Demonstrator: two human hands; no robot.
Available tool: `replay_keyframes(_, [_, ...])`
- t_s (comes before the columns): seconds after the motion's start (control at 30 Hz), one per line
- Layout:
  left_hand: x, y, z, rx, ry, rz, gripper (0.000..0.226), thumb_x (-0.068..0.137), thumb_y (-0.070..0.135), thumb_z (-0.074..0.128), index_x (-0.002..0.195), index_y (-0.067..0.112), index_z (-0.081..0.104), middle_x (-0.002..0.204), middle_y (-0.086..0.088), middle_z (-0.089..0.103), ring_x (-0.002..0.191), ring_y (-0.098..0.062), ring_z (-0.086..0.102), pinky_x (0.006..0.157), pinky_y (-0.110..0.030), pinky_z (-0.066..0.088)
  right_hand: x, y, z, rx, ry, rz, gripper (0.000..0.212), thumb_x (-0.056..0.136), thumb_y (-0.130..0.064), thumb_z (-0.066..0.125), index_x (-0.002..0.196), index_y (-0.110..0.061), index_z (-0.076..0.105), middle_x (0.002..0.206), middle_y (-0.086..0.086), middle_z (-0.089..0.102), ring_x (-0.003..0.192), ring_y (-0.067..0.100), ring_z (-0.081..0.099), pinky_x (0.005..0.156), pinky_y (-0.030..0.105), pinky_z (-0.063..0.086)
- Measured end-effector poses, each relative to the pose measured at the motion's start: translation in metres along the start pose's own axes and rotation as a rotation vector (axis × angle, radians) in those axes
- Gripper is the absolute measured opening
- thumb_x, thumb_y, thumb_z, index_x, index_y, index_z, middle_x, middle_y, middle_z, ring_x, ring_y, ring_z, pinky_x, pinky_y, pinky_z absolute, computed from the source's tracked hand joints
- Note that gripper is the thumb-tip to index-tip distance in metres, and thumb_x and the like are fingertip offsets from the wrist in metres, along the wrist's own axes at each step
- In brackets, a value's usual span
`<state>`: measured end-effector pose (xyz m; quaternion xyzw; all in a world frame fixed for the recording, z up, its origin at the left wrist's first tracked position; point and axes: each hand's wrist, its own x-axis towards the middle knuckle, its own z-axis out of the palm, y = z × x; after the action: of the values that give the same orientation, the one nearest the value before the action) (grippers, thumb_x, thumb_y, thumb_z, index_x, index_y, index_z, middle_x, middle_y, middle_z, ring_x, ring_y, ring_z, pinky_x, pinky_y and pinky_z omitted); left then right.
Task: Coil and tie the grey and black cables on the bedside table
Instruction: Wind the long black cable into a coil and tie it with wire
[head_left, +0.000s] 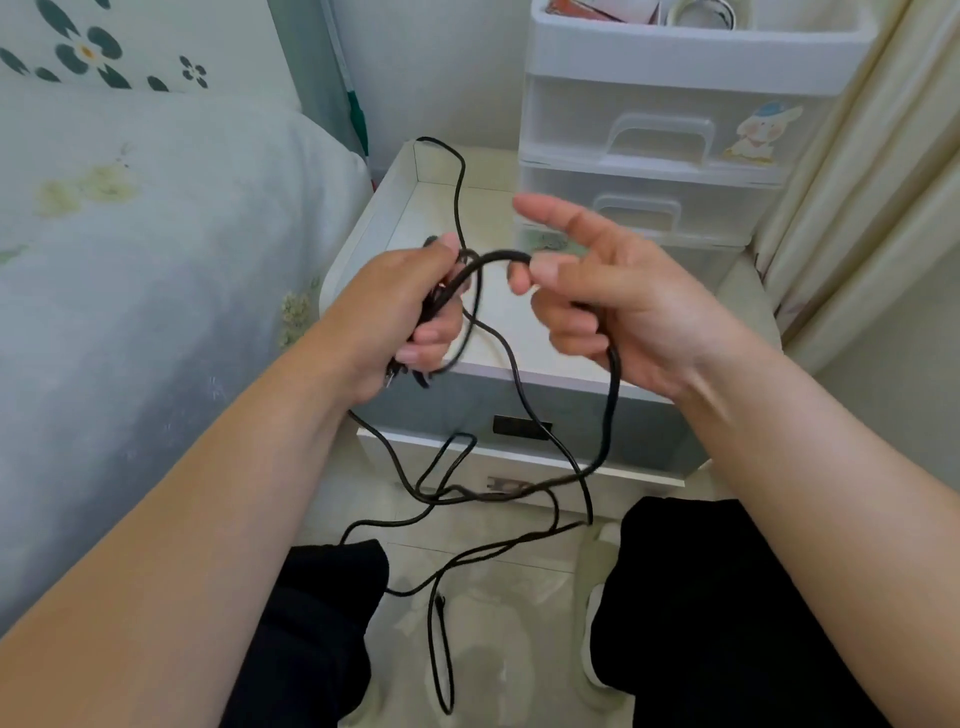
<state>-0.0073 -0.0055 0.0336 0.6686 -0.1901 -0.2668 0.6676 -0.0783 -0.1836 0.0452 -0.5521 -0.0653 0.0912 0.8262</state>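
A long black cable (522, 400) hangs in loose loops in front of the bedside table (498, 343) and trails down to the floor between my knees. My left hand (405, 312) grips a small bundle of its loops, with plug ends sticking out below the fist. My right hand (597, 296) pinches the cable between thumb and a curled finger, the index finger pointing out straight; the cable arcs from this pinch to the left hand. One strand rises up over the table's back corner. I see no grey cable apart from it.
A white plastic drawer unit (654, 135) with a rabbit sticker stands on the table's right half. A bed with a pale floral cover (130, 260) lies on the left, a cream curtain (872, 182) on the right. My dark-trousered knees and white slippers are on the tiled floor below.
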Motion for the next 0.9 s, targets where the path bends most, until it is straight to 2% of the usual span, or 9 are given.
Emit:
replay_keyframes(0.17, [-0.005,-0.002,0.005,-0.461,-0.267,-0.184,0.066,0.079,0.077,0.025,0.067,0.017,0.050,0.033,0.010,0.027,0.023,-0.002,0.020,0.034,-0.017,0.010,0.013,0.011,-0.010,-0.530,0.457,-0.114,0.020,0.088,-0.030,0.063,0.106,-0.023,0.058,0.069,-0.006,0.058,0.052,0.007,0.040,0.047,0.018,0.031])
replay_keyframes(0.23, [-0.007,-0.002,0.001,-0.577,-0.392,-0.167,0.057,0.076,0.074,0.043,0.065,0.019,0.049,0.034,0.011,0.026,0.024,-0.004,0.017,0.032,-0.017,0.013,0.018,0.020,-0.008,-0.629,0.512,-0.042,0.033,0.089,-0.051,0.052,0.101,-0.022,0.061,0.082,-0.005,0.062,0.067,0.006,0.055,0.059,0.021,0.045])
replay_keyframes(0.3, [-0.010,-0.002,-0.002,-0.628,-0.471,-0.145,0.042,0.075,0.056,0.066,0.065,0.020,0.048,0.038,0.010,0.023,0.028,-0.005,0.017,0.032,-0.017,0.016,0.021,0.032,-0.007,-0.444,0.381,0.151,0.065,0.086,-0.069,0.034,0.114,-0.017,0.063,0.104,0.000,0.069,0.091,0.013,0.067,0.078,0.032,0.055])
replay_keyframes(0.4, [-0.012,-0.001,-0.004,-0.635,-0.421,-0.141,0.033,0.084,0.040,0.059,0.061,0.021,0.046,0.033,0.011,0.027,0.028,-0.005,0.014,0.031,-0.016,0.018,0.026,0.046,-0.006,-0.008,0.055,0.358,0.102,0.070,-0.085,0.031,0.133,-0.007,0.048,0.126,0.013,0.061,0.108,0.032,0.063,0.090,0.045,0.052])
replay_keyframes(0.5, [-0.012,0.003,-0.008,-0.630,-0.316,-0.147,0.039,0.089,0.041,0.045,0.055,0.022,0.045,0.029,0.010,0.028,0.027,-0.008,0.010,0.029,-0.015,0.016,0.022,0.042,-0.008,0.197,-0.107,0.373,0.098,0.061,-0.077,0.057,0.125,-0.002,0.051,0.093,0.006,0.064,0.076,0.021,0.065,0.071,0.035,0.055])
replay_keyframes(0.63, [-0.014,0.004,-0.004,-0.618,-0.247,-0.116,0.040,0.087,0.041,0.045,0.051,0.022,0.046,0.030,0.010,0.030,0.023,-0.007,0.014,0.030,-0.017,0.016,0.016,0.030,0.000,0.242,-0.127,0.319,0.026,0.084,-0.037,0.058,0.078,-0.014,0.068,0.047,-0.007,0.043,0.046,0.008,0.047,0.062,0.028,0.054])
replay_keyframes(0.73, [-0.016,0.000,0.001,-0.561,-0.225,-0.100,0.046,0.089,0.040,0.047,0.047,0.022,0.041,0.031,0.011,0.027,0.022,-0.002,0.023,0.031,-0.018,0.019,0.017,0.032,0.006,0.329,-0.096,0.292,0.028,0.083,-0.032,0.056,0.058,-0.019,0.052,0.040,-0.010,0.032,0.038,0.005,0.034,0.071,0.034,0.057])
replay_keyframes(0.8, [-0.018,-0.001,0.003,-0.529,-0.240,-0.103,0.048,0.090,0.036,0.050,0.046,0.022,0.037,0.031,0.010,0.027,0.023,-0.003,0.025,0.032,-0.018,0.022,0.017,0.033,0.009,0.313,-0.032,0.272,0.036,0.083,-0.035,0.057,0.052,-0.021,0.044,0.040,-0.010,0.028,0.035,0.004,0.029,0.059,0.026,0.054])
replay_keyframes(0.9, [-0.022,0.000,0.010,-0.490,-0.239,-0.095,0.048,0.086,0.029,0.055,0.044,0.022,0.033,0.033,0.008,0.028,0.025,-0.005,0.028,0.035,-0.018,0.027,0.019,0.033,0.008,0.264,0.025,0.255,0.044,0.084,-0.036,0.058,0.050,-0.022,0.035,0.039,-0.011,0.025,0.030,0.002,0.024,0.040,0.016,0.028])
